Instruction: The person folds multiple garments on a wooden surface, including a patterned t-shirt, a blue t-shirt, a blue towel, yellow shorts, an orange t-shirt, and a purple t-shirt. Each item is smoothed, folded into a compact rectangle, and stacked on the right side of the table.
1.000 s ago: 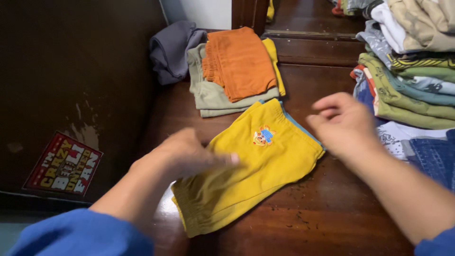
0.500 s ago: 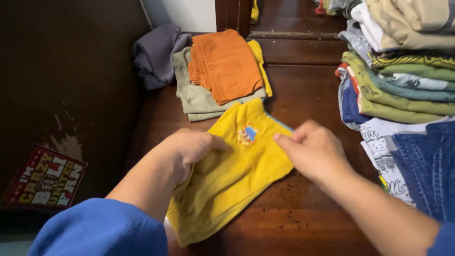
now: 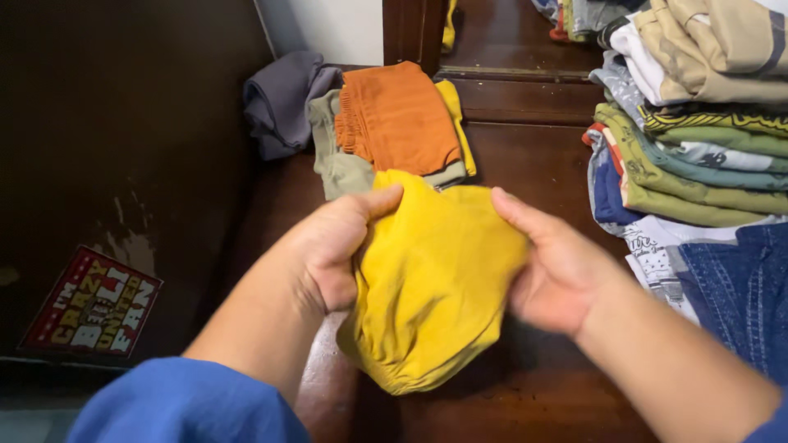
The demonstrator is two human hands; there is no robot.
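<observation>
**Holding yellow shorts above a dark wooden table**

Holding the yellow shorts [image 3: 435, 279] between them, both hands are raised over the table [image 3: 533, 156] in the head view. The left hand [image 3: 332, 250] has its fingers closed around the left side of the bunched cloth, thumb on top. The right hand [image 3: 558, 271] is flatter, its fingers only partly curled, pressed against the right side of the shorts. Both arms wear blue sleeves.

The table is dark, glossy brown wood. At its far side lies a small pile of folded clothes: an orange piece [image 3: 398, 115] on top of a beige one [image 3: 336, 164], with a grey garment [image 3: 283, 98] crumpled just beside them. A tall stack of folded shirts [image 3: 698, 139] stands on the right, with denim [image 3: 743, 287] below it. To the left is a dark panel with a red sticker [image 3: 90, 302]. A white wall and a wooden door frame show beyond.
</observation>
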